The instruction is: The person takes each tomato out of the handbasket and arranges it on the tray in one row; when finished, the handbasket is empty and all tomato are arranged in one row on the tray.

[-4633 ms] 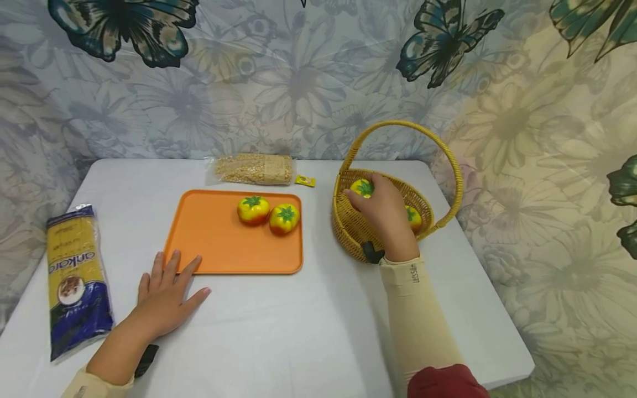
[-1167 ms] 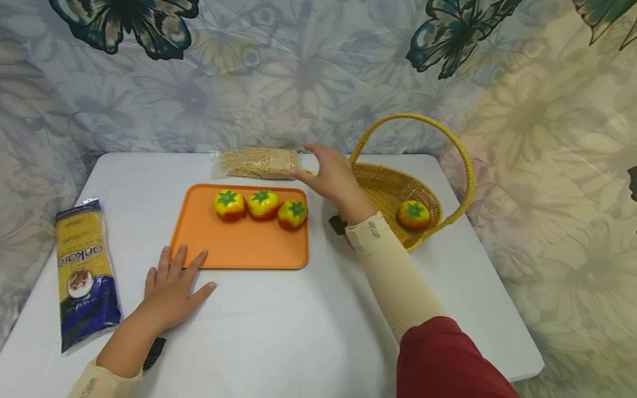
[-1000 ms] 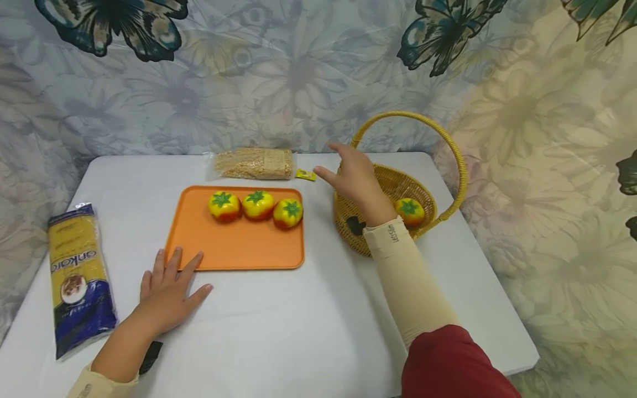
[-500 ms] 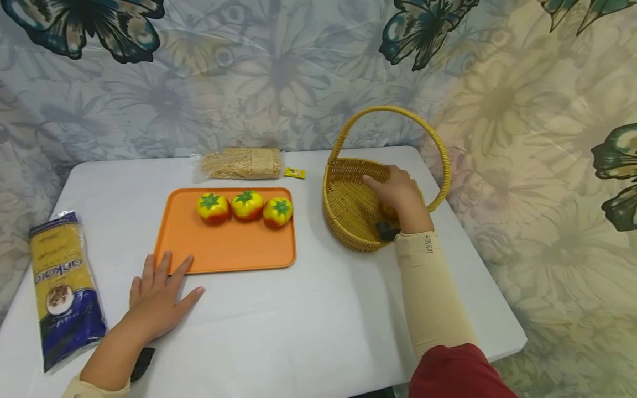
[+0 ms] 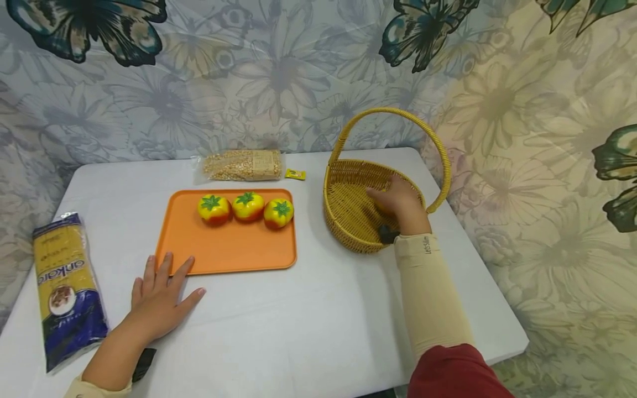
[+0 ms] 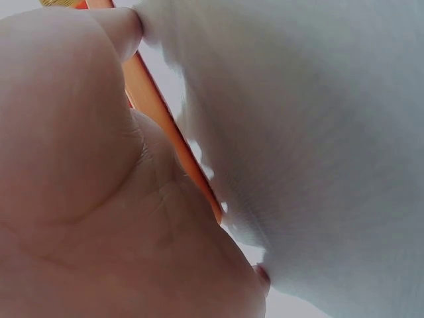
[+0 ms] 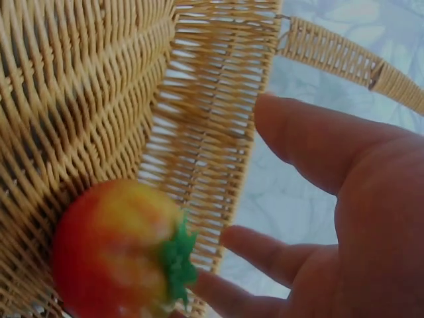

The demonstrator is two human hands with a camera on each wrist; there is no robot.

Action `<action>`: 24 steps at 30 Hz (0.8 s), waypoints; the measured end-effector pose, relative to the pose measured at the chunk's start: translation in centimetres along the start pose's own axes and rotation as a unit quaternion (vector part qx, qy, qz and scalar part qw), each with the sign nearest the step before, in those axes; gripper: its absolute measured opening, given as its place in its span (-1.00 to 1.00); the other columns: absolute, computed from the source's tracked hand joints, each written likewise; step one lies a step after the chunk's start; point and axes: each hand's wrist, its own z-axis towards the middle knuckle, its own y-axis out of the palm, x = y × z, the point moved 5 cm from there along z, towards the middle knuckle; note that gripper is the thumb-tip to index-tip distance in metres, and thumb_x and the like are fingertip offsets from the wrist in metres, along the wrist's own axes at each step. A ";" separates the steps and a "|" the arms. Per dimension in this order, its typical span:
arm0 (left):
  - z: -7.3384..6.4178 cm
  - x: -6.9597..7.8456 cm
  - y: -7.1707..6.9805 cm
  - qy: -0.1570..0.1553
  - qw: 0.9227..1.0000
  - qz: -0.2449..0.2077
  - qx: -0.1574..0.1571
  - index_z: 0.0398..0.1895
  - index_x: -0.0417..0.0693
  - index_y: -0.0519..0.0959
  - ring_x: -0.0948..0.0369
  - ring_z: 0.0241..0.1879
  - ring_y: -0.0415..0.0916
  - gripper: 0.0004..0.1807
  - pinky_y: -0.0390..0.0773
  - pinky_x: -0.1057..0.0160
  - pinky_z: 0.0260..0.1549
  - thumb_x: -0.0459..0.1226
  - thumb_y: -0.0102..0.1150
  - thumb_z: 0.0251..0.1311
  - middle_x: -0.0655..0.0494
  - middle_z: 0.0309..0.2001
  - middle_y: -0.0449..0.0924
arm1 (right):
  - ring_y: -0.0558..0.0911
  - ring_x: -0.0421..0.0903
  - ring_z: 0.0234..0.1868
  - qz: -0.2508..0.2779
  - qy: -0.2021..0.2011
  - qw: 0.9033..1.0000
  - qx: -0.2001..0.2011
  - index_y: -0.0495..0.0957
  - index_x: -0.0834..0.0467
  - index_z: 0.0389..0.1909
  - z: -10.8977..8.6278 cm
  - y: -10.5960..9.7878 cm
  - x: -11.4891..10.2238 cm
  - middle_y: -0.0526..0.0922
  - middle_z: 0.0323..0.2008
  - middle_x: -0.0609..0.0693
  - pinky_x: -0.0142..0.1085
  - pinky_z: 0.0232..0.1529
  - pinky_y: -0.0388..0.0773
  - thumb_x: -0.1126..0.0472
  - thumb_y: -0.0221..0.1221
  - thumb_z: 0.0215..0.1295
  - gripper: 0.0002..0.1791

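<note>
My right hand (image 5: pixel 398 200) reaches down into the yellow wicker basket (image 5: pixel 343 232). In the right wrist view a yellow-red tomato with a green leafy top (image 7: pixel 119 252) lies inside, the thumb and fingers spread beside it; from the head view the hand hides this tomato. Palm down and fingers spread, my left hand (image 5: pixel 159 304) rests at the near left corner of the orange tray (image 5: pixel 224 249), fingertips on its rim. Three similar tomatoes form a row on the tray: the left one (image 5: pixel 214 210), the middle one (image 5: pixel 248 207) and the right one (image 5: pixel 278 213).
Behind the tray lie a clear bag of grains (image 5: pixel 244 165) and a small yellow packet (image 5: pixel 296 174). A yellow and blue "ankara" bag (image 5: pixel 69 293) lies at the table's left. The basket's tall handle (image 5: pixel 388 110) arches over its opening. Patterned cloth hangs behind the white table (image 5: pixel 278 331).
A third tomato went from the basket to the tray. My right hand then moved right from the tray side, back into the basket and lower. The left hand stayed at the tray corner.
</note>
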 end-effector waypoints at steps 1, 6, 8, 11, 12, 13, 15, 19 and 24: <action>0.0 0.0 0.0 -0.001 1.000 0.001 0.000 0.74 -0.02 -0.07 -0.26 0.53 -0.96 0.02 -0.64 -0.58 0.29 0.35 -0.04 0.49 -0.42 0.65 -0.58 | 0.10 0.40 0.59 0.002 -0.006 1.000 0.001 -0.04 0.30 0.69 0.1 0.1 -0.1 0.07 0.62 0.41 0.27 0.51 0.14 -0.27 0.13 0.54 0.03; -0.1 0.0 -0.1 0.000 1.000 0.002 0.002 0.74 -0.02 -0.07 -0.28 0.54 -0.94 0.01 -0.63 -0.59 0.29 0.34 -0.04 0.50 -0.42 0.65 -0.57 | 0.11 0.38 0.60 0.020 -0.016 1.000 0.011 0.02 0.25 0.69 0.6 0.7 -0.6 0.11 0.62 0.35 0.28 0.50 0.16 -0.22 0.20 0.52 0.00; -0.1 0.0 -0.1 0.001 1.000 0.001 0.002 0.74 -0.01 -0.07 -0.28 0.54 -0.93 0.00 -0.63 -0.59 0.30 0.34 -0.04 0.50 -0.42 0.65 -0.57 | 0.11 0.37 0.60 0.024 -0.016 1.000 0.011 0.02 0.23 0.69 0.7 1.0 -0.8 0.10 0.63 0.33 0.28 0.49 0.17 -0.21 0.22 0.50 0.00; -0.2 0.1 -0.2 0.003 1.000 -0.001 0.002 0.74 -0.02 -0.07 -0.28 0.54 -0.93 0.00 -0.63 -0.58 0.30 0.33 -0.04 0.51 -0.42 0.65 -0.57 | 0.21 0.35 0.55 0.034 -0.019 0.999 0.007 0.02 0.22 0.70 1.1 1.4 -1.1 0.14 0.60 0.34 0.24 0.46 0.24 -0.17 0.24 0.50 -0.01; -0.2 0.1 -0.2 0.003 1.000 -0.002 0.003 0.74 -0.02 -0.07 -0.28 0.54 -0.93 0.00 -0.63 -0.58 0.30 0.33 -0.04 0.51 -0.43 0.65 -0.56 | 0.22 0.34 0.54 0.036 -0.018 0.999 0.008 0.02 0.22 0.70 1.2 1.5 -1.1 0.15 0.60 0.35 0.23 0.46 0.25 -0.16 0.24 0.50 -0.02; -0.2 0.1 -0.2 0.004 1.000 -0.001 0.003 0.74 -0.02 -0.06 -0.28 0.54 -0.93 0.00 -0.63 -0.58 0.30 0.33 -0.04 0.51 -0.43 0.65 -0.56 | 0.26 0.34 0.51 0.038 -0.020 0.999 0.008 0.03 0.22 0.69 1.3 1.7 -1.2 0.17 0.58 0.36 0.22 0.44 0.28 -0.15 0.24 0.50 -0.02; -0.1 0.1 -0.3 0.004 1.000 -0.002 0.004 0.74 -0.03 -0.06 -0.28 0.54 -0.93 0.00 -0.63 -0.58 0.30 0.33 -0.04 0.51 -0.43 0.65 -0.55 | 0.31 0.33 0.45 0.037 -0.026 0.999 0.011 0.04 0.23 0.69 1.6 2.0 -1.2 0.20 0.55 0.38 0.20 0.41 0.32 -0.12 0.23 0.51 -0.04; -0.1 0.1 -0.1 0.002 1.000 0.001 0.004 0.74 -0.03 -0.05 -0.28 0.54 -0.93 0.01 -0.62 -0.59 0.30 0.34 -0.03 0.50 -0.44 0.65 -0.54 | 0.35 0.33 0.41 0.043 -0.037 0.998 0.011 0.04 0.27 0.68 2.2 2.3 -1.0 0.24 0.52 0.40 0.17 0.40 0.34 -0.09 0.21 0.53 -0.07; 0.0 0.1 -0.2 0.000 1.000 0.006 0.006 0.74 -0.02 -0.05 -0.29 0.54 -0.92 0.01 -0.61 -0.59 0.30 0.35 -0.04 0.49 -0.44 0.65 -0.52 | 0.25 0.33 0.53 0.077 -0.025 0.997 0.012 0.02 0.25 0.69 3.0 2.3 -0.4 0.16 0.59 0.37 0.21 0.49 0.23 -0.10 0.16 0.57 -0.09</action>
